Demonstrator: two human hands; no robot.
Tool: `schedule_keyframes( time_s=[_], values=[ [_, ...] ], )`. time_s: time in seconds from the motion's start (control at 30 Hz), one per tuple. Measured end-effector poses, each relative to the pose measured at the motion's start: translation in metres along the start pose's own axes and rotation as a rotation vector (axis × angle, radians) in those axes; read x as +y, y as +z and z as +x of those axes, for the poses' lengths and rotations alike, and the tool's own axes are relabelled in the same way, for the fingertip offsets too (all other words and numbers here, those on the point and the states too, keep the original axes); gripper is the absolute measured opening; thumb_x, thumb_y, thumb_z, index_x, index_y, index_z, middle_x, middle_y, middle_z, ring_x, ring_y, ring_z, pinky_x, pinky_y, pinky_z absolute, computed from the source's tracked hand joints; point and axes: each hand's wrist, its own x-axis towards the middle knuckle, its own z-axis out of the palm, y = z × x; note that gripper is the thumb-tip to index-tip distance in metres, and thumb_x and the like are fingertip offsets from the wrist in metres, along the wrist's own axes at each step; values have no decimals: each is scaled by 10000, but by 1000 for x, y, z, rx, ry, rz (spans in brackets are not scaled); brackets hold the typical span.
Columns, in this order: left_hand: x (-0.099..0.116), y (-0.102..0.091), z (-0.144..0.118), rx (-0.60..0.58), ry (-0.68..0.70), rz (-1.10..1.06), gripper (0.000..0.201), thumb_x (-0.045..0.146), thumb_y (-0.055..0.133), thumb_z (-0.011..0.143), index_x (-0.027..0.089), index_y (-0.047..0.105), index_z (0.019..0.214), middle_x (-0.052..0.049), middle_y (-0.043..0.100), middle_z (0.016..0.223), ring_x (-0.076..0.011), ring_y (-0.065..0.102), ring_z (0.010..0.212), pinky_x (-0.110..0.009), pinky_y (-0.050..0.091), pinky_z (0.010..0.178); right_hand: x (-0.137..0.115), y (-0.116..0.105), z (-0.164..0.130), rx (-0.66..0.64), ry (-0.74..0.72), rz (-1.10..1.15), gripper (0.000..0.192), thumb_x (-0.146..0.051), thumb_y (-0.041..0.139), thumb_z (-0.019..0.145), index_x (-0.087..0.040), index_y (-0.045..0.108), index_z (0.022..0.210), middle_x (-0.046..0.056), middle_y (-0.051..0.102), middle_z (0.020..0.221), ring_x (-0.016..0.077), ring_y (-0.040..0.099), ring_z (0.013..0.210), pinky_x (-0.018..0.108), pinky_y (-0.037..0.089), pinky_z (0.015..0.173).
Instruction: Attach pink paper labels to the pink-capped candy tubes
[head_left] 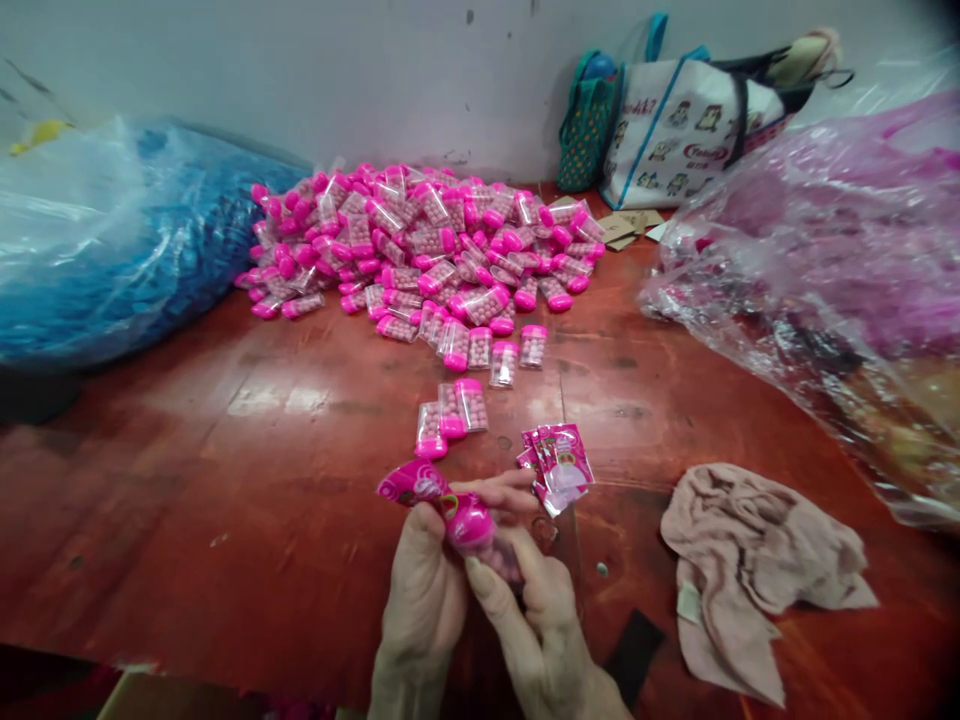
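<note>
My left hand (429, 585) is closed with its thumb on a pink printed plastic sleeve (412, 482). Its fingers reach behind a small clear candy container with a pink cap (474, 522). Thumb and fingers of my right hand (544, 610) pinch that container, which lies tilted with its cap against the sleeve. Whether the cap is inside the sleeve I cannot tell. Just beyond my fingers is a small stack of flat pink sleeves (566, 460). A few candy containers (471, 407) rest on the table ahead of my hands.
A large heap of pink-capped candy containers (427, 240) covers the back of the red-brown table (300, 520). A bag of blue items (150, 240) stands left, a clear bag with pink contents (840, 230) right. A crumpled cloth (757, 550) lies nearer; a white tote (682, 130) stands behind.
</note>
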Motion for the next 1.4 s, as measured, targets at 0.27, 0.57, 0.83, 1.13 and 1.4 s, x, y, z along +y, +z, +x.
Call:
schedule_keyframes(
  time_s=[0.27,0.57,0.83,1.13,1.4],
  values=[
    [9,-9,3,-54,28,235,437,489,460,809,129,705,783,-125,695,827,-307,503,1093,-403,383,917,5,1,-1,-132,120,35,249,-338,443,878,-191,598,1005,25,652,714,152,612,622,208,470,567],
    [-1,-7,2,73,-124,112,230,320,580,765,128,701,800,-115,694,798,-239,637,751,-274,477,554,5,5,2,-72,241,168,333,-412,462,863,-181,604,1057,17,613,672,154,588,611,221,469,548],
    [9,-2,-1,-205,-157,190,248,393,665,675,157,706,738,-128,702,759,-361,509,1088,-455,422,867,2,-2,-14,-34,188,30,356,-452,501,825,-245,596,1099,29,633,674,179,614,589,220,459,455],
    [0,-14,7,97,-37,33,332,399,485,829,135,673,902,-120,711,807,-277,583,1012,-412,398,924,-4,-5,2,-154,280,-148,249,-408,467,858,-208,596,782,-26,552,571,128,534,545,200,401,514],
    [0,-29,24,374,31,-80,295,314,435,873,123,644,956,-123,701,907,-236,614,957,-413,436,877,22,-17,9,-230,124,-273,255,-369,441,879,-197,588,761,-3,590,589,129,535,509,206,384,448]
  ],
)
